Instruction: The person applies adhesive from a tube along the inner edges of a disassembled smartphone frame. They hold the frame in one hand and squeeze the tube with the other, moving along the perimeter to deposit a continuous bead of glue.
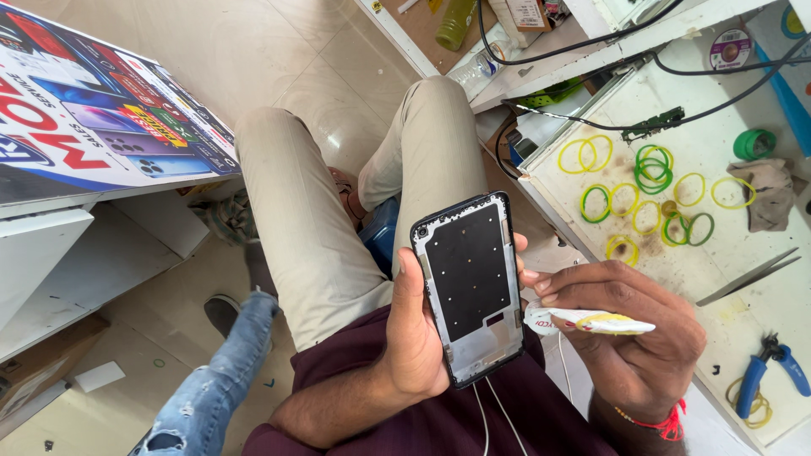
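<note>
The person wears a maroon shirt [439,414] with sleeves ending above the bare forearms, and beige trousers [338,228]. A red thread band [663,420] circles the right wrist — knotted, with loose ends. Two thin white cords [494,414] run down the shirt front.

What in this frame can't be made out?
- Head view: the tube's cap end is hidden inside the right hand.
- The phone frame's far side is covered by the left hand's palm; only fingertips show.
- The pliers and rubber bands sit on the bench, which the right edge cuts off.
- Items on the shelf are cut off by the top edge.
</note>
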